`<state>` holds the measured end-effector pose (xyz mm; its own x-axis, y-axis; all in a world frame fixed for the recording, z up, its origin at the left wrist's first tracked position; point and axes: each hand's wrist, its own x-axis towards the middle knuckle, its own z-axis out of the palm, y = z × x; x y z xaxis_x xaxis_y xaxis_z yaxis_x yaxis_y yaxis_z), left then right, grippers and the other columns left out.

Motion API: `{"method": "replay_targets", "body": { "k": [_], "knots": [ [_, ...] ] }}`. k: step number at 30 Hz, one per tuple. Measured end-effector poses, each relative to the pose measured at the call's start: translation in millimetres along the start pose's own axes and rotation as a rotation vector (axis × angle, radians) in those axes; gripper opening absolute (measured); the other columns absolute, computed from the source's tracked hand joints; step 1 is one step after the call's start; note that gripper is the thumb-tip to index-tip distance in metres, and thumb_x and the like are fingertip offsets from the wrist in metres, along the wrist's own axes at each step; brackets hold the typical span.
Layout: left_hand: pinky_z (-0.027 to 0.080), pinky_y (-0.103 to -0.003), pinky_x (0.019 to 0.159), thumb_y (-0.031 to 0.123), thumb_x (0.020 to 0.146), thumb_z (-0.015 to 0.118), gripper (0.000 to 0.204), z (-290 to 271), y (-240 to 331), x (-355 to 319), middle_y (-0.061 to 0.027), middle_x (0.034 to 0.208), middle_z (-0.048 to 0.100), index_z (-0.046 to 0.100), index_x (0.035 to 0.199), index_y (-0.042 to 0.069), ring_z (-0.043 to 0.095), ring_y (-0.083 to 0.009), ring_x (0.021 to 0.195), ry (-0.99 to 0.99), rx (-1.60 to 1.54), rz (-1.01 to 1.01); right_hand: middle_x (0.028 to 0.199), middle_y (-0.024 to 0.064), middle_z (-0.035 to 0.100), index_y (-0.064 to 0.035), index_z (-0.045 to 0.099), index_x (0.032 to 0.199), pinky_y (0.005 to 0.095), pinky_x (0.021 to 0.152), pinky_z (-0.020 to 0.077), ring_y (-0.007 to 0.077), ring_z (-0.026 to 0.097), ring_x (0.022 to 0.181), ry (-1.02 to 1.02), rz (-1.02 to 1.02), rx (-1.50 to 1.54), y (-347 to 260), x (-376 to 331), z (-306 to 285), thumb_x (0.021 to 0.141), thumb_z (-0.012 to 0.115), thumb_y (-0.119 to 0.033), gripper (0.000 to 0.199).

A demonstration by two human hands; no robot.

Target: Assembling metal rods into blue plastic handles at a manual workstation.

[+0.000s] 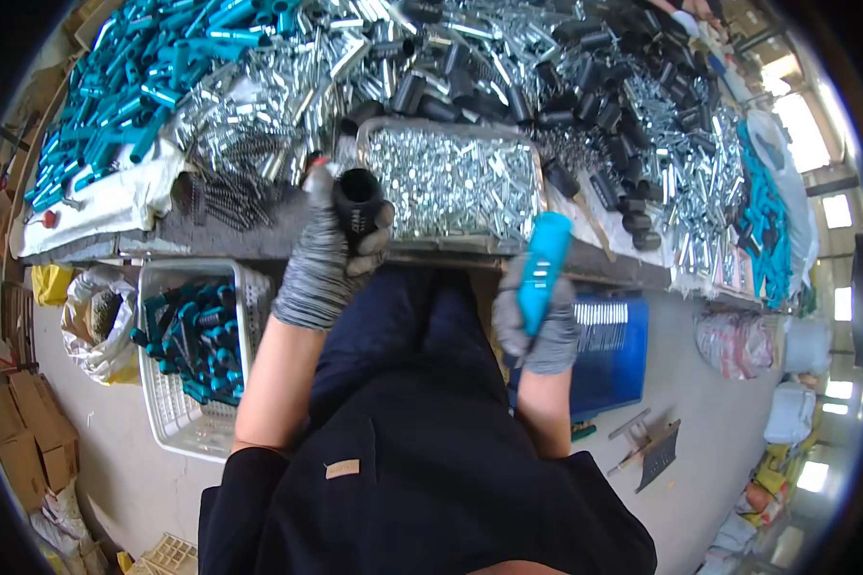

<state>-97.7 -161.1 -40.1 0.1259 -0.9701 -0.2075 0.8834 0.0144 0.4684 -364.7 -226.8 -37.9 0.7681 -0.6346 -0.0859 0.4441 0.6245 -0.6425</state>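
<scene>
At the near edge of the tabletop (pixel 240 244), both gloved hands are up over the lap. Left hand (pixel 328 257): fingers curled tight around a short black tube (pixel 359 206), open end facing up. Right hand (pixel 539 321): closed around the lower part of a teal handle (pixel 544 259), which stands nearly upright, top end free. The two parts are apart, with a tray of small silver pieces (pixel 451 182) on the tabletop between and just beyond them. Judgement: step in hand looks like assembly, one part in each hand and not yet joined. Next move would call for lining up the ends squarely before pressing. A white basket (pixel 168 402) of teal handles sits on the floor at the left.
</scene>
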Motion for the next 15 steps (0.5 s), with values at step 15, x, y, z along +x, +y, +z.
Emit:
{"method": "replay_targets", "body": {
  "k": [15],
  "knots": [
    [0.044,-0.021,0.042,0.060,0.095,0.040,0.058,-16,-23,-34,-0.0063,0.076,0.064,0.061,0.105,0.007,0.058,-0.0109,0.056,0.282,0.144,-0.071,0.069,0.0067,0.060,-0.0013,0.055,0.103,0.0194,0.039,0.0385,0.0073,0.052,0.046,-0.045,0.381,-0.401,30,9,58,0.083,0.064,-0.058,0.061]
  ]
}}
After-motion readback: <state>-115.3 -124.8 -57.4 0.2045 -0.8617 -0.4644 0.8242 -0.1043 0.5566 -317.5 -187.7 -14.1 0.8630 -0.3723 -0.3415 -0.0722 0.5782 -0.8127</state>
